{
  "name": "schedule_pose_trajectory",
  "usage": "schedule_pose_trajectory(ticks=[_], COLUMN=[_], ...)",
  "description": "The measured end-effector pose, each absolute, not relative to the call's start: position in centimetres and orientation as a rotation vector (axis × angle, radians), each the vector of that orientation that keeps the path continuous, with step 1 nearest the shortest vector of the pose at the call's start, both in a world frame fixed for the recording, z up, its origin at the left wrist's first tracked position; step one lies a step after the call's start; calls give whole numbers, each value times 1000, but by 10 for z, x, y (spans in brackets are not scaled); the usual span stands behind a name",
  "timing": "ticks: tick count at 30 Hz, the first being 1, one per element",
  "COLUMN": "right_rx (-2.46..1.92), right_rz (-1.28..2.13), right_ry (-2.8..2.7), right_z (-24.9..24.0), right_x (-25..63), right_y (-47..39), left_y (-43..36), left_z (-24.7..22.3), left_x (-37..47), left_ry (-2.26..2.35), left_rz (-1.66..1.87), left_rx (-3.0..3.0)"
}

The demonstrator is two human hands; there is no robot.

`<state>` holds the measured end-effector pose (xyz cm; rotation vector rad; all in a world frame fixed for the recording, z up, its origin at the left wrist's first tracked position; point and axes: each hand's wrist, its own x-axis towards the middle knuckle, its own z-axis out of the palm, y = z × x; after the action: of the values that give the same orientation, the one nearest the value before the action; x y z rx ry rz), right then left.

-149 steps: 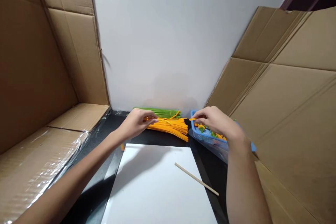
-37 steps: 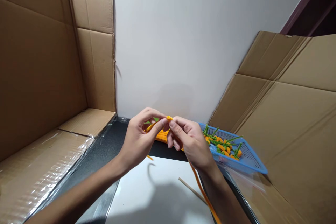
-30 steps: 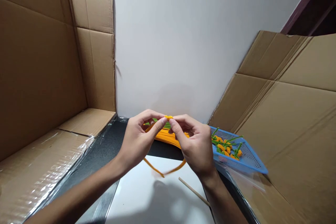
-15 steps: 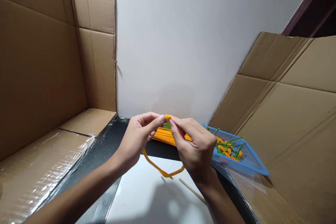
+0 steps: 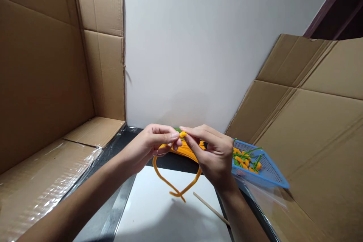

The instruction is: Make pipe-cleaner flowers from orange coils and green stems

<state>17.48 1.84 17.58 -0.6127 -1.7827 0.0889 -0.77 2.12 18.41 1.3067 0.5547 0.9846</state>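
An orange pipe cleaner (image 5: 183,134) is pinched between both hands, its middle bunched into a small fuzzy knot at the fingertips. Its two long ends hang below in a loop and cross over the white board (image 5: 141,204). My left hand (image 5: 154,141) grips the knot from the left with thumb and fingers. From the right, my right hand (image 5: 212,149) holds it between thumb and forefinger. Behind the hands lies a bundle of orange pipe cleaners (image 5: 187,151), partly hidden, with some green ones (image 5: 177,129) at its back.
A blue basket (image 5: 273,174) on the right holds several orange pieces with green stems (image 5: 245,159). A thin wooden stick (image 5: 210,207) rests on the board by my right forearm. Cardboard panels (image 5: 104,75) stand on both sides, with a pale wall behind.
Both hands have come down slightly with the knot. My right forefinger has shifted over the top of it. The hanging ends have dropped lower and now cross more widely.
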Motion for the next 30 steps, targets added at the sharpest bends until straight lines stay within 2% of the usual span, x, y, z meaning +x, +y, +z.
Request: schedule_pose_trajectory(ticks=[10, 17, 25, 30], right_rx=[-556, -801, -871, -803], right_rz=[72, 525, 565, 603], right_ry=[-1806, -1775, -1768, -1756], right_z=[179, 181, 184, 183], right_x=[180, 179, 178, 177], right_y=[17, 18, 12, 12], left_y=[24, 19, 13, 14], left_z=[184, 183, 180, 178], left_x=[-12, -6, -3, -3], left_ry=[441, 610, 746, 744], left_rz=[822, 1135, 1269, 1309], left_rx=[1250, 1566, 1825, 1790])
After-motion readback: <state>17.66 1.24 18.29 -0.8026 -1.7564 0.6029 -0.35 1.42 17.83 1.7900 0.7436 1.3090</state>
